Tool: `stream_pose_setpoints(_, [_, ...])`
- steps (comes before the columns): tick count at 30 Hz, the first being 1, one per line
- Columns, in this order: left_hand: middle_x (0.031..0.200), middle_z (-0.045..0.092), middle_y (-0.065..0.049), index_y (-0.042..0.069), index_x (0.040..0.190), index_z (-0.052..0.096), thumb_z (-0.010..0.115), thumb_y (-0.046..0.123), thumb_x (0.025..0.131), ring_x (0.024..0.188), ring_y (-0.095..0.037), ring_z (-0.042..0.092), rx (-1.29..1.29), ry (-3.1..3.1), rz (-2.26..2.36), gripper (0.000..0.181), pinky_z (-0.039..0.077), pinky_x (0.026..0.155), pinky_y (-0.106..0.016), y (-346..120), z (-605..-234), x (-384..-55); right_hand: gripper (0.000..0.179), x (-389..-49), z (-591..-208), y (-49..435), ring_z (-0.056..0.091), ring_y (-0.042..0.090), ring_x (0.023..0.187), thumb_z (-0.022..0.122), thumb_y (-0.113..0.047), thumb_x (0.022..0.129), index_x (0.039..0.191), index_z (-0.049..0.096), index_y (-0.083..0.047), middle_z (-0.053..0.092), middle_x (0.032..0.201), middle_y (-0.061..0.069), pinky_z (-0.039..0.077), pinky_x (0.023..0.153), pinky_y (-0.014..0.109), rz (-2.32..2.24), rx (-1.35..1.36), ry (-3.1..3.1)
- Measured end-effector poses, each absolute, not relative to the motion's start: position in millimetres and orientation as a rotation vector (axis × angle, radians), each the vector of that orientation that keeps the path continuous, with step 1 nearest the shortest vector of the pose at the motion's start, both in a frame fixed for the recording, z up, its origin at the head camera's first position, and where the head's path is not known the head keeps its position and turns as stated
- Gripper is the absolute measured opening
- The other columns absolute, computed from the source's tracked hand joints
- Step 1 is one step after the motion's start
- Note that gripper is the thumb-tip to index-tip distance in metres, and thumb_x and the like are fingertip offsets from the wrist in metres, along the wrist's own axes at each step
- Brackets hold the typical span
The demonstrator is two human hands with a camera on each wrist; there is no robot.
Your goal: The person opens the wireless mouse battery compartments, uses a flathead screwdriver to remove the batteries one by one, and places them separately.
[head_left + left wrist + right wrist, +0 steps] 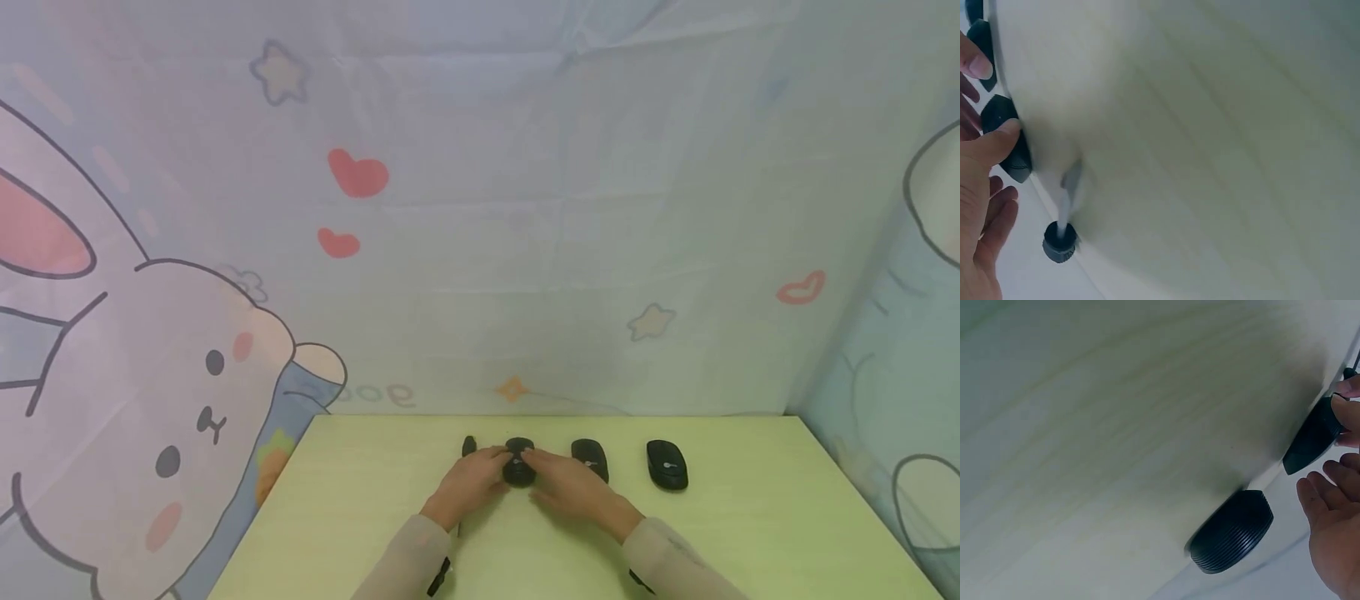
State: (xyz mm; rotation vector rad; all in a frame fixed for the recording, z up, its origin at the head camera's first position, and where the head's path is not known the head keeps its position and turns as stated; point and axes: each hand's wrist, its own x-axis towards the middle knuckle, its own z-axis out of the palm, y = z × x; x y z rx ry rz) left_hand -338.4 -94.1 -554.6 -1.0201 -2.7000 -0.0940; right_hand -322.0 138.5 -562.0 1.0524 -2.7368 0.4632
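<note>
Pale sleeves (405, 558) nearest, reaching in over the bench (300, 533); left hand (467, 487) and right hand (573, 492) meet at a black computer mouse (519, 477), flat on the bench near the far edge, a bit left of midway between the far corners.

Left fingers loosely spread, thumb laid on the mouse's side, nothing wrapped round it; right fingers relaxed, slightly bent, tips off the shell, thumb apparently on the mouse; can't tell how hard either presses.

Handling, my guess: light, stiff plastic shell, smooth and a bit slippery on top, base likely to slide; not delicate, but don't drop it; take it by the two long sides at mid-length, off the buttons.

Room: second mouse (588, 452) just beside, partly behind the right hand; third mouse (667, 465) further toward the right edge, well apart; slim black-handled tool, maybe a screwdriver (1060, 244), beside the left hand and partly hidden by it; far edge is close, with a printed backdrop (600, 208) behind; most room toward the left edge and the near side.
</note>
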Motion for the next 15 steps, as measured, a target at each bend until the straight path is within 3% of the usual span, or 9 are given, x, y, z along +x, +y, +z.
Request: stream_pose_setpoints(15, [0.144,0.067,-0.01,0.007,0.141,0.065,0.074,0.031,0.099,0.127,-0.025,0.07,-1.169,-2.679,-0.214,0.049,0.059,0.107,-0.032,-99.3,-556.8,-349.8,0.051,-334.4,-572.4,134.0,0.07,0.035,0.126,0.075,-0.022,0.098,0.141,0.063,0.001,0.066,0.144,0.019,0.06,0.106,0.045,0.326,1.07,-2.659])
